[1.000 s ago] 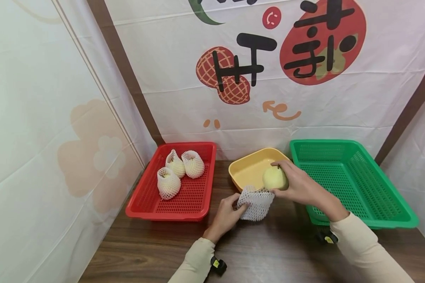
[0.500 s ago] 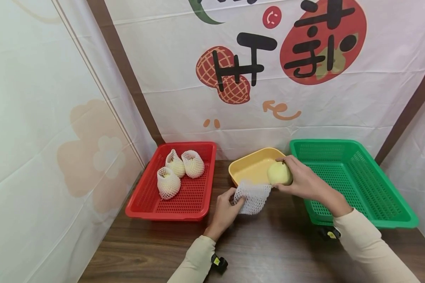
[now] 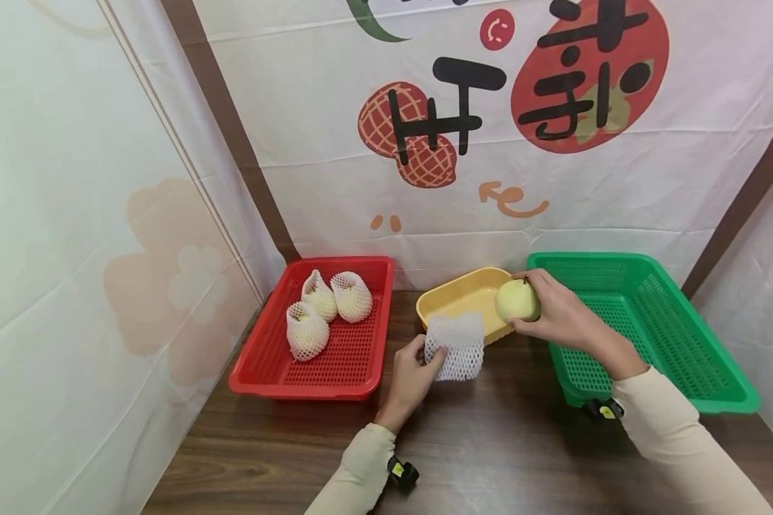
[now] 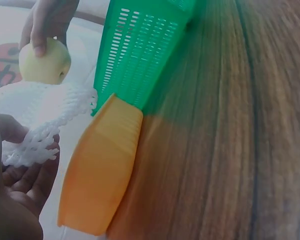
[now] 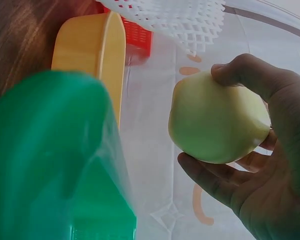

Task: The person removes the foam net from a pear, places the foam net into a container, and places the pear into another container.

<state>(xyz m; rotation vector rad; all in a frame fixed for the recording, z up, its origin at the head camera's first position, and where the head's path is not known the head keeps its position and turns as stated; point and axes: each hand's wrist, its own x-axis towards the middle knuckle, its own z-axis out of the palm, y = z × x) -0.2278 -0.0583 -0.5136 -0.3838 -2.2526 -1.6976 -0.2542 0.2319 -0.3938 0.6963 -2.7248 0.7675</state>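
My left hand (image 3: pixel 411 378) pinches a white foam fruit net (image 3: pixel 459 352) between thumb and fingers, its wide mouth turned upward. In the left wrist view, the thumb lies over the net's (image 4: pixel 45 107) edge. A round, pale yellow-green pear (image 3: pixel 517 300) with a short stem is gripped by my right hand (image 3: pixel 563 315), just right of the net and apart from it. The right wrist view shows the thumb on one side of the bare pear (image 5: pixel 217 117) and fingers on the other. Both hands are above the table, near the yellow bin (image 3: pixel 439 304).
A red basket (image 3: pixel 348 365) on the left holds 3 pears (image 3: pixel 308 332) in foam nets. On the right stands a green basket (image 3: pixel 702 336), partly behind my right forearm. A printed cloth (image 3: pixel 309 179) hangs behind the wooden table (image 3: pixel 477 436).
The pear has moved up and to the right with my right hand, away from the net. My left hand has raised the net slightly and turned it more upright.
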